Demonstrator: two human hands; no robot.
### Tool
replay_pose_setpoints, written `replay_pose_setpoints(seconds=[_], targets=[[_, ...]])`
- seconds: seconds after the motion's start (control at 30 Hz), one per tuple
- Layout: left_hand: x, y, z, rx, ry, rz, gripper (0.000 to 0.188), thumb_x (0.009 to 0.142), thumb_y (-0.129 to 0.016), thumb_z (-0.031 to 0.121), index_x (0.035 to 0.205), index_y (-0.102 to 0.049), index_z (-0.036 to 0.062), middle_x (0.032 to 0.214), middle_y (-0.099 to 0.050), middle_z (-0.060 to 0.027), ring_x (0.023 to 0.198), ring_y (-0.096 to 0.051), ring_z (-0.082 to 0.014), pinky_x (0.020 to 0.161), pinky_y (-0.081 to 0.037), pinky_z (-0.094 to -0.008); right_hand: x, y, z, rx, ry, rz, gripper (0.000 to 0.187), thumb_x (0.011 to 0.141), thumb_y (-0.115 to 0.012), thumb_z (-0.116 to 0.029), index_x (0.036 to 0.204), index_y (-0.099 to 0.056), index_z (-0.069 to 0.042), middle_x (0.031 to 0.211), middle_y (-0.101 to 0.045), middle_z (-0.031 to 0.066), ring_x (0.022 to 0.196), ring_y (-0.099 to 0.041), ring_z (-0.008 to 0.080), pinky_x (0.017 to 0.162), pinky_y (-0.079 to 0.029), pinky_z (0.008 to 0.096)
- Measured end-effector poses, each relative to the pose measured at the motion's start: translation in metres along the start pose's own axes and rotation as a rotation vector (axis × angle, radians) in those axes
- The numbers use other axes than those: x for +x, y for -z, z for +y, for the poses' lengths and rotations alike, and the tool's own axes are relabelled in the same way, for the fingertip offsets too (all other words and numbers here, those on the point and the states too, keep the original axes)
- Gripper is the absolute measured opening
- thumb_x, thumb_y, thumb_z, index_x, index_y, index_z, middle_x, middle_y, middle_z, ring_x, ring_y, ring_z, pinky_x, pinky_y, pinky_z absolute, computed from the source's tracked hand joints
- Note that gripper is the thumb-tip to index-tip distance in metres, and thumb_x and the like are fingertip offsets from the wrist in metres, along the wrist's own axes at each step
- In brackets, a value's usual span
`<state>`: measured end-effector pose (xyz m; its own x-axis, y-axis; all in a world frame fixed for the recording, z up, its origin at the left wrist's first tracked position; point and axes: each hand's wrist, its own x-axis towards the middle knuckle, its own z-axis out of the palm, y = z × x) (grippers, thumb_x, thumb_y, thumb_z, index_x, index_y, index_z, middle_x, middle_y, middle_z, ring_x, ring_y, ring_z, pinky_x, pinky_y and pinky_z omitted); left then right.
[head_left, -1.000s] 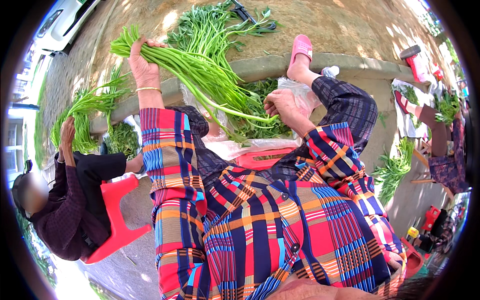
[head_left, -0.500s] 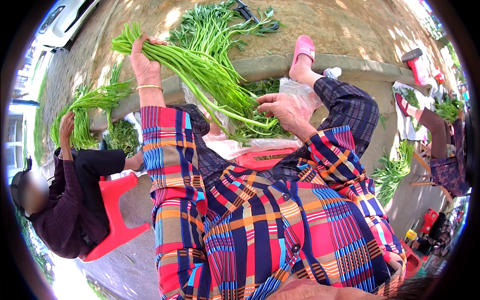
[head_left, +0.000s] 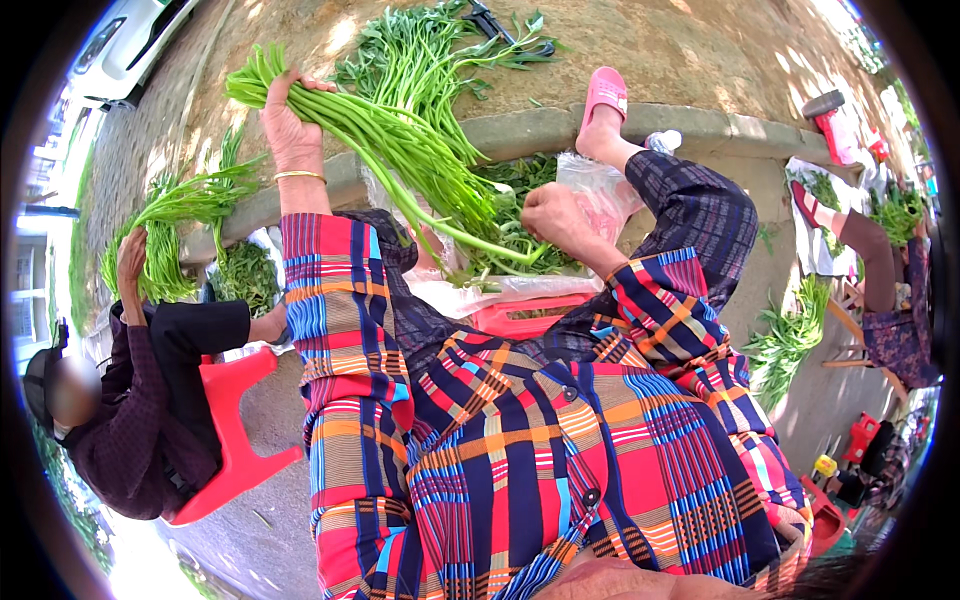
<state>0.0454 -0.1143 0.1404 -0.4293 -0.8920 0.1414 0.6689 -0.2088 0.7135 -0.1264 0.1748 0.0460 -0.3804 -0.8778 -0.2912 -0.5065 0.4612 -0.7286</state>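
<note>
My left hand (head_left: 291,128) is closed around a thick bunch of long green vegetable stems (head_left: 400,145), raised at the upper left. The bunch slants down to the right, its far ends near my right hand (head_left: 563,220). That hand's fingers are curled together beside the ends, and one longer stem reaches just beneath them. What the fingers hold, if anything, is hidden. Below lie loose green leaves (head_left: 535,175) on clear plastic sheeting (head_left: 590,172) between my legs.
Leafy stems (head_left: 400,50) lie on the ground ahead, past a stone kerb (head_left: 520,130). At left a person on a red stool (head_left: 235,440) handles similar greens (head_left: 165,215). Another person sits at the right near more stems (head_left: 790,340). A red plastic piece (head_left: 530,316) is in front of me.
My right hand's fingers have curled in from a stretched, pinching pose, and the hand has shifted slightly right. My left hand keeps its grip on the bunch, nearly unmoved.
</note>
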Motion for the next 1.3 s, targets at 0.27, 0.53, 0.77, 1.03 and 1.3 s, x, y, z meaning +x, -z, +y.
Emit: replay_pose_setpoints(seconds=[0.27,0.53,0.77,1.03,1.3], targets=[[-0.005,-0.004,0.006,-0.045,-0.006,0.055,0.013,0.071,-0.061,0.009,0.067,-0.050,0.0051,0.059,-0.050,-0.0072,0.059,-0.050,-0.0205,0.067,-0.044,-0.0395,0.002,0.008,0.016,-0.111,0.147,0.179,0.021,0.067,-0.053,-0.013,0.082,-0.065,-0.005,0.073,-0.062,0.0140,0.072,-0.061,0.0281,0.068,-0.047,0.0347],[-0.004,0.001,0.003,-0.075,-0.010,0.030,0.012,0.071,-0.062,0.010,0.070,-0.051,0.0036,0.060,-0.052,-0.0082,0.058,-0.053,-0.0234,0.064,-0.047,-0.0417,-0.005,0.008,-0.012,0.559,-0.032,-0.041,0.023,0.079,-0.058,-0.016,0.095,-0.061,0.001,0.074,-0.062,0.0043,0.056,-0.057,0.0077,0.045,-0.043,0.0197],[-0.005,-0.004,0.002,-0.083,0.015,0.017,0.012,0.071,-0.062,0.009,0.069,-0.051,0.0042,0.059,-0.052,-0.0078,0.057,-0.053,-0.0229,0.064,-0.046,-0.0404,0.007,-0.004,-0.001,0.640,0.023,-0.070,0.012,0.076,-0.058,-0.010,0.075,-0.060,0.001,0.060,-0.058,0.0041,0.046,-0.054,0.0078,0.039,-0.042,0.0197],[-0.003,-0.002,-0.002,-0.038,0.003,0.004,0.013,0.070,-0.062,0.009,0.069,-0.051,0.0031,0.059,-0.052,-0.0081,0.055,-0.054,-0.0229,0.061,-0.047,-0.0395,0.003,0.008,-0.013,0.510,-0.100,0.000,0.015,0.068,-0.057,-0.013,0.063,-0.058,0.001,0.055,-0.057,0.0083,0.046,-0.055,0.0162,0.044,-0.045,0.0286],[-0.002,-0.004,-0.002,-0.027,-0.022,0.047,0.013,0.071,-0.062,0.009,0.071,-0.051,0.0030,0.057,-0.052,-0.0085,0.054,-0.055,-0.0243,0.059,-0.048,-0.0395,0.014,0.004,0.006,0.019,0.066,0.150,0.019,0.063,-0.054,-0.016,0.074,-0.064,-0.004,0.068,-0.060,0.0173,0.069,-0.059,0.0297,0.067,-0.046,0.0366]])
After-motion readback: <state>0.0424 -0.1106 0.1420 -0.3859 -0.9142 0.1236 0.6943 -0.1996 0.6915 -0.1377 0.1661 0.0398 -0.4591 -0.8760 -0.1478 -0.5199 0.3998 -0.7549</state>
